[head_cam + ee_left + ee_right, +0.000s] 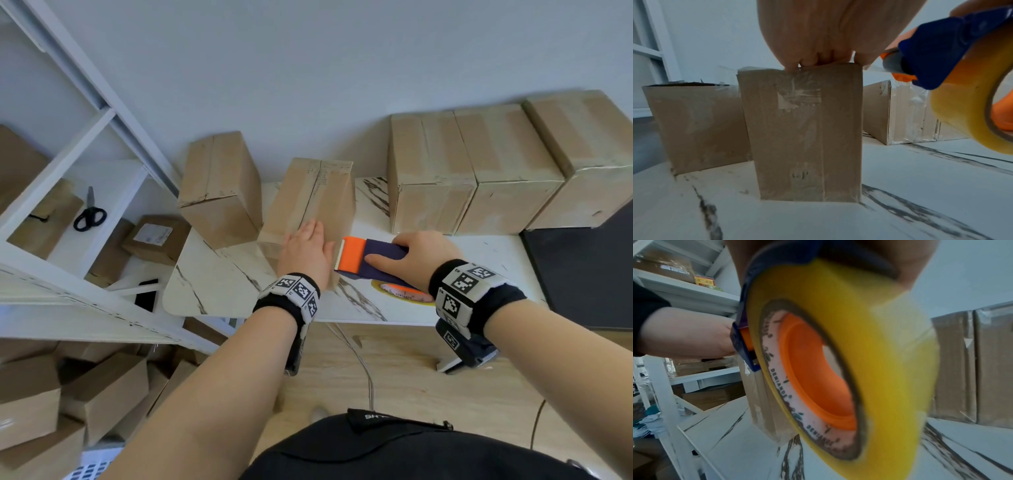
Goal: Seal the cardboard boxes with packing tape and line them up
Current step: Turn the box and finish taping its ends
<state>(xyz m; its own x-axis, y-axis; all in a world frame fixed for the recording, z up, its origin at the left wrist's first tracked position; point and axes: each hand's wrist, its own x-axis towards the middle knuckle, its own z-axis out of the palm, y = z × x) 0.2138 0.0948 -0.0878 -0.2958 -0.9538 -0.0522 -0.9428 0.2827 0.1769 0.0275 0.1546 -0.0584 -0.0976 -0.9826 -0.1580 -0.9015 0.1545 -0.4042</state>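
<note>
A tall cardboard box (318, 195) (807, 133) stands upright near the middle of the marble table (212, 287). My left hand (305, 250) (830, 32) lies flat on its top near edge, fingers straight. My right hand (418, 253) grips a blue and orange tape dispenser (370, 255) (937, 53) just right of the box top, orange blade end toward the box. Its yellow tape roll (849, 361) (970, 110) fills the right wrist view. Clear tape shows on the box's front (797, 97).
Another box (219, 192) (696, 126) stands left of the held one. Three taped boxes (496, 171) sit in a row along the wall at the right. A white shelf (68, 171) at left holds scissors (89, 214) and more boxes. A dark surface (582, 274) adjoins the table's right end.
</note>
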